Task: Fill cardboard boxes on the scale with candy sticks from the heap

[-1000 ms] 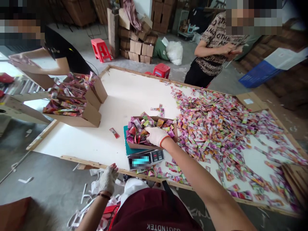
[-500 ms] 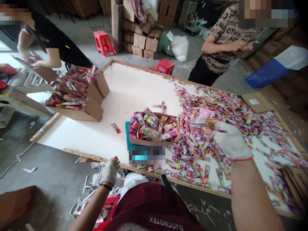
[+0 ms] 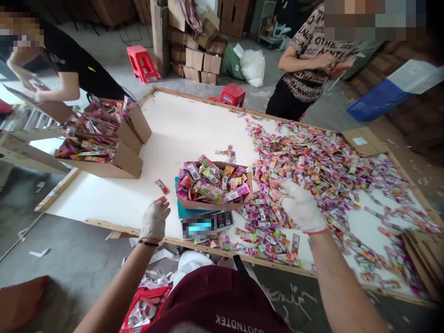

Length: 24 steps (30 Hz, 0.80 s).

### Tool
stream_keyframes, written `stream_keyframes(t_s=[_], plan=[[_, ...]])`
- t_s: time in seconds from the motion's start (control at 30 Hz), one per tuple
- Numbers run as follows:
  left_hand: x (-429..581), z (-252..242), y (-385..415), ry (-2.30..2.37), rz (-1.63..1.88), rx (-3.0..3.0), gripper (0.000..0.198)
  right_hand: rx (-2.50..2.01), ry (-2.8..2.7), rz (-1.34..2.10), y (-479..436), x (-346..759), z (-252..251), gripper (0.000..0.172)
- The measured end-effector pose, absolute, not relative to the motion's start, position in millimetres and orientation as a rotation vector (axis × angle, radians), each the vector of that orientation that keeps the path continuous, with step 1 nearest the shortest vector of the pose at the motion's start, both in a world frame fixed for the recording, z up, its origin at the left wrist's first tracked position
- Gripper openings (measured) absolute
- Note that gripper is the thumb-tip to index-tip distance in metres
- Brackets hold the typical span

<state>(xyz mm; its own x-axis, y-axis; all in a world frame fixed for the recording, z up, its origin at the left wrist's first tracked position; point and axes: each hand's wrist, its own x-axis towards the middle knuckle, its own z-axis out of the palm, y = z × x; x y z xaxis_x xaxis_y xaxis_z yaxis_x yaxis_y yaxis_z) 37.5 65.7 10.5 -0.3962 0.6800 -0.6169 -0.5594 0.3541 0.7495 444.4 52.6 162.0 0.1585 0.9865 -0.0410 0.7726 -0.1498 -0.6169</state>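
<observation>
A cardboard box (image 3: 211, 202) heaped with colourful small packets stands on a teal scale (image 3: 204, 223) at the near edge of the white table (image 3: 180, 134). My left hand (image 3: 154, 221), in a white glove with bare fingertips, hovers over the table edge left of the scale, fingers loosely curled and holding nothing. My gloved right hand (image 3: 300, 205) rests palm down on the big spread of packets (image 3: 322, 171) just right of the box, fingers apart, nothing gripped that I can see.
Three packet-filled cardboard boxes (image 3: 104, 148) stand at the table's left edge, where a person in black (image 3: 69, 69) bends over. Another person (image 3: 308, 69) stands at the far side. A loose red packet (image 3: 162, 187) lies left of the scale. Red stools (image 3: 142, 62) and stacked cartons (image 3: 197, 55) lie beyond.
My right hand went from the box out over the pile holding a bunch of packets, and now lies lower on the pile without them. My left hand rose onto the table edge.
</observation>
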Motion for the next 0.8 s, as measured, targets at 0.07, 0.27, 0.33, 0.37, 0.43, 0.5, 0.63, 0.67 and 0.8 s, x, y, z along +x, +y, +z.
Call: stream_keyframes(t_s=[0.07, 0.27, 0.33, 0.37, 0.43, 0.5, 0.63, 0.67, 0.8], plan=[[46.9, 12.4, 69.7, 1.411, 1.357, 0.143, 0.019, -1.826, -1.777, 0.772, 72.0, 401.1, 160.3, 0.036], [69.4, -3.2, 48.0, 1.381, 1.288, 0.157, 0.024, -1.748, -2.028, 0.748, 140.2, 288.6, 130.3, 0.061], [67.8, -8.0, 36.6, 1.401, 1.262, 0.118, 0.024, -1.840, -2.005, 0.786, 157.1, 276.0, 122.3, 0.060], [65.0, -9.7, 31.3, 1.414, 1.255, 0.099, 0.023, -1.858, -1.995, 0.803, 162.9, 275.5, 120.0, 0.053], [57.0, -12.3, 22.5, 1.446, 1.246, 0.071, 0.023, -1.810, -1.945, 0.833, 168.2, 283.7, 119.8, 0.035], [47.7, -14.1, 16.4, 1.480, 1.239, 0.052, 0.023, -1.695, -1.823, 0.885, 165.0, 300.1, 126.1, 0.025], [35.2, -15.4, 11.6, 1.539, 1.229, 0.014, 0.020, -1.507, -1.505, 1.031, 136.3, 342.6, 157.1, 0.024], [34.2, -15.1, 11.6, 1.546, 1.231, 0.005, 0.020, -1.496, -1.450, 1.013, 126.5, 354.8, 166.8, 0.028], [37.5, -14.0, 14.7, 1.547, 1.222, -0.020, 0.019, -1.609, -1.340, 0.705, 89.0, 412.9, 196.9, 0.032]])
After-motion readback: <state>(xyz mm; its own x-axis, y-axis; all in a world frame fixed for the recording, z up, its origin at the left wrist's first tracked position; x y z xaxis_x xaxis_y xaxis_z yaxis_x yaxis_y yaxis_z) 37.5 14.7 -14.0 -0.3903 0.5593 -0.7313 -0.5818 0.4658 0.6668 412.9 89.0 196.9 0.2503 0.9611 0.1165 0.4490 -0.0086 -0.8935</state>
